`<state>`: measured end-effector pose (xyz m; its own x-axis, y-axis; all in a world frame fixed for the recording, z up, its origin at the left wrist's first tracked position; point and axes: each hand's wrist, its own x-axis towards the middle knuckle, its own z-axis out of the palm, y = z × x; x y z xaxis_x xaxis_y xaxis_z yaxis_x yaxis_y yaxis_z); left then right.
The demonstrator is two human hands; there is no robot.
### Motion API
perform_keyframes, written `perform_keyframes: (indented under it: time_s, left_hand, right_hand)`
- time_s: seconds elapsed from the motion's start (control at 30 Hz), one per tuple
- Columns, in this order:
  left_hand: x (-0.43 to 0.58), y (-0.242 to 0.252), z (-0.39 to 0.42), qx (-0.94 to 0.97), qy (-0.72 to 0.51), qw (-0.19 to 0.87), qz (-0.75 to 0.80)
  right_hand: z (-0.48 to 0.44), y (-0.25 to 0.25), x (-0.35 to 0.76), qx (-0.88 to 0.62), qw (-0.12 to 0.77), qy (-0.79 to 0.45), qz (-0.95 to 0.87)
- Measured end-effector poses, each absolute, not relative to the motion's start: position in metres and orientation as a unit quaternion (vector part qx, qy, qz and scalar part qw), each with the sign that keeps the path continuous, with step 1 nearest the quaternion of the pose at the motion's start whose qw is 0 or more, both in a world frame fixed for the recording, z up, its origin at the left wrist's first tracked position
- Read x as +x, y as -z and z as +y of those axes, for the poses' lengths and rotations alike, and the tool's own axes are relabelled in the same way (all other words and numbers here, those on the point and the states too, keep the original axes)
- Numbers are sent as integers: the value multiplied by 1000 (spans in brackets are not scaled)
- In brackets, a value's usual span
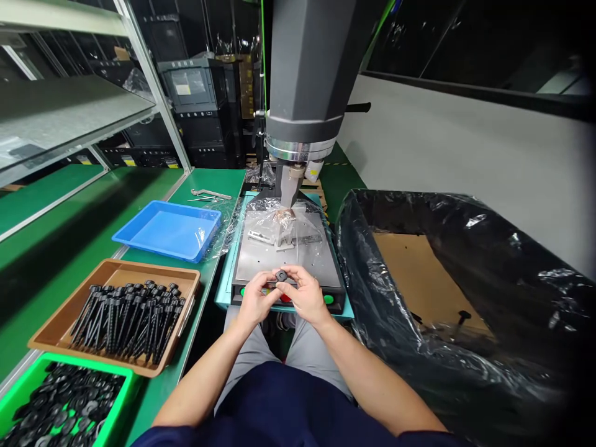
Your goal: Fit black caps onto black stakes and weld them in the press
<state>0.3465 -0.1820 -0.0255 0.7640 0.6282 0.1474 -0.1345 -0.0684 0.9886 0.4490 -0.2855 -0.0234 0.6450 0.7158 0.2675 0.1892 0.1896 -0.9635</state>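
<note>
A small round black plastic cap (281, 275) is pinched between my two hands, in front of the machine's base. My left hand (257, 299) grips it from the left with thumb and fingertips. From the other side my right hand (304, 295) holds it the same way. Whether a stem hangs under the cap is hidden by my fingers. Just beyond my hands lies the metal work plate (261, 267), with a fixture (285, 239) under clear plastic film. The press head's horn (287, 186) points down above that fixture.
On the green bench at left stand a blue tray (162, 226), a brown tray (56, 332) of black ribbed stakes (125, 316), and a green bin (130, 388) of black discs (60, 403). A wrench (212, 194) lies behind. At right, a plastic-lined box (372, 292) holds a few black pieces.
</note>
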Motion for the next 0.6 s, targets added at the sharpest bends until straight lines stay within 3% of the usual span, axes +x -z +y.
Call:
perform_keyframes:
  time_s: [0.17,0.37,0.6]
  left_hand:
    - [341,34,-182,681,-283,645,199]
    - [330,41,-179,665,-243,684,177]
    - [312,34,-174,643,-239,704,185]
  right_hand:
    - [-282,24,445,-579,700,-242,-342]
    - [-279,23,445,-606,612,-319,-395]
    - [-264,26,430,-579,643,-340,-369]
